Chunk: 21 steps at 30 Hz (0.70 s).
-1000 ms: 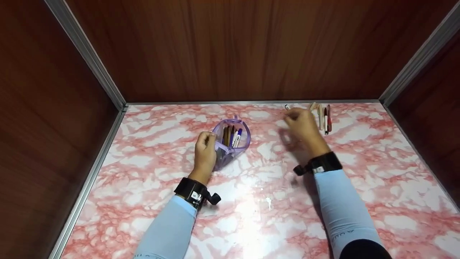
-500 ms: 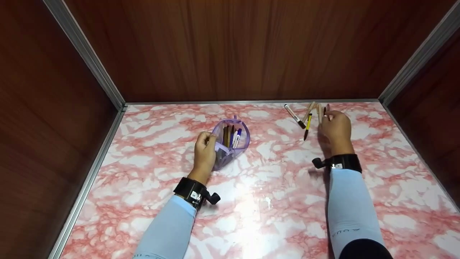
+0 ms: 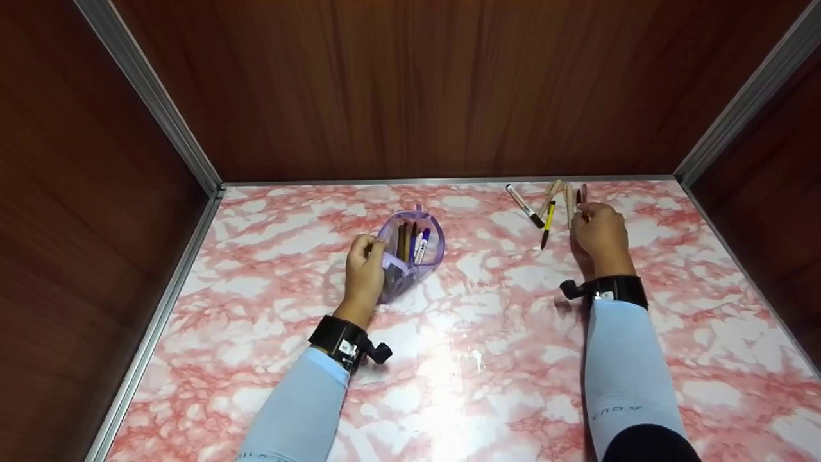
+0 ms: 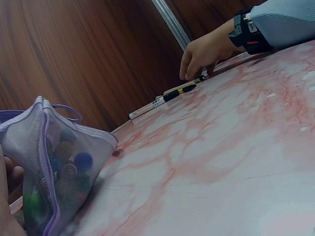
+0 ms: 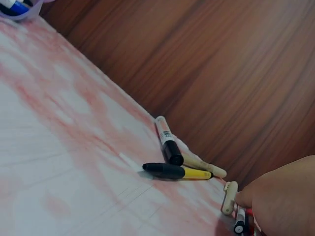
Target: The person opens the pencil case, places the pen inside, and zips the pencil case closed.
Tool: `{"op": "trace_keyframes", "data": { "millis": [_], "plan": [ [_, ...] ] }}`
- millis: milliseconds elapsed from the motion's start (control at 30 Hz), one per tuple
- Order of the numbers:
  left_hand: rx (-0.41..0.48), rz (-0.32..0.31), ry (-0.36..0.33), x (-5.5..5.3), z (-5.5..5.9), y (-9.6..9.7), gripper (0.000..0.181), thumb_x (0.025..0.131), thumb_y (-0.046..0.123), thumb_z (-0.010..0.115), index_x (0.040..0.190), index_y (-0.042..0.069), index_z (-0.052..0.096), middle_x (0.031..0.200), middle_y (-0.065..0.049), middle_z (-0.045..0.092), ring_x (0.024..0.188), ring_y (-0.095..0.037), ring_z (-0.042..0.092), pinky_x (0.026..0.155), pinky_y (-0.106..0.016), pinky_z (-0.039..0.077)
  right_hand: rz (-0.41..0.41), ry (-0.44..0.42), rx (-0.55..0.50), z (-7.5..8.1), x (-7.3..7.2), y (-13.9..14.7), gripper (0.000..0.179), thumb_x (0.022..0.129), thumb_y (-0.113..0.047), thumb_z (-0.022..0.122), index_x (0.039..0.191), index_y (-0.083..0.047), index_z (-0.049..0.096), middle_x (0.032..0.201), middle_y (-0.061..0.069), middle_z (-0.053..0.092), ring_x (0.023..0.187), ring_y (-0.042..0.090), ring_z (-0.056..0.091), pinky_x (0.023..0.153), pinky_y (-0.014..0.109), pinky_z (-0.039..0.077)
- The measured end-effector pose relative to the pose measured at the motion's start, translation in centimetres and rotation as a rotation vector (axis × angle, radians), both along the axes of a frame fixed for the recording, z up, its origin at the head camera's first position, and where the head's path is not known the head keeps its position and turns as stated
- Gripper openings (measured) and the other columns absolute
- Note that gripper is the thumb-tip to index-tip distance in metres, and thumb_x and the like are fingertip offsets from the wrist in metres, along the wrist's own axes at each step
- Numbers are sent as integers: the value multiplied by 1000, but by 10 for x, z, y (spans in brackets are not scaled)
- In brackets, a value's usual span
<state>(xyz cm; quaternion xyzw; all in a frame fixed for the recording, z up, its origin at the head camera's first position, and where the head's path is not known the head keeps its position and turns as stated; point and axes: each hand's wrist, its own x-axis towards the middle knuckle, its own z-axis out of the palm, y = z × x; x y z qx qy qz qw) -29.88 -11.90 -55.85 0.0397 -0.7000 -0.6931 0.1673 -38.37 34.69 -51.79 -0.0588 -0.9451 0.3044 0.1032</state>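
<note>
My left hand (image 3: 365, 266) grips the near left rim of a purple-trimmed mesh pencil case (image 3: 387, 228), whose mouth gapes upward. Inside stand several pens and markers, among them a white one with a blue cap (image 3: 423, 242); their round ends show through the mesh in the left wrist view. Over at the right, my right hand (image 3: 601, 232) is low over the table, thumb and forefinger pinching a white pen with a black end (image 5: 239, 223). A red pen (image 5: 249, 212) lies right beside it, mostly covered by the hand.
Left of the right hand lie a white marker with black cap (image 3: 524, 206), a yellow-and-black pen (image 3: 548, 224) and beige pens (image 3: 569, 208). A dark wooden wall (image 3: 449, 90) rises at the back edge of the pink marbled table (image 3: 474, 308).
My right hand has moved right from above the white marker, leaving it and the yellow-and-black pen uncovered, to the rightmost pens. The left hand and pencil case stay put.
</note>
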Motion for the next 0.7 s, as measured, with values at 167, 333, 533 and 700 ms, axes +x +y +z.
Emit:
{"op": "trace_keyframes", "data": {
  "millis": [167,333,533,700],
  "plan": [
    [-19,2,-5,0,0,0,21,110,17,63,89,13,62,94,1,54,83,-14,56,71,-24,48,-8,-18,28,1,5,-2,41,113,-21,57,143,1,73,145,34,70,133,59,63,114,73,50],
    [-17,-3,-14,-1,0,0,22,111,18,62,91,10,62,95,0,55,81,-14,58,67,-24,50,-4,-27,5,4,6,-3,38,110,-18,57,134,5,76,135,34,73,127,56,68,113,69,53],
    [-57,4,7,0,0,-1,20,109,17,62,93,5,64,99,0,56,92,-16,57,80,-27,50,-42,-114,-15,7,7,0,34,106,-20,59,122,5,76,128,31,74,118,51,69,103,65,57],
    [-63,4,1,1,0,-1,19,109,17,62,91,10,62,98,1,55,93,-17,56,81,-28,49,-48,-216,-57,11,7,1,43,106,-27,66,136,4,68,132,30,73,107,41,74,94,56,59]
  ]
}}
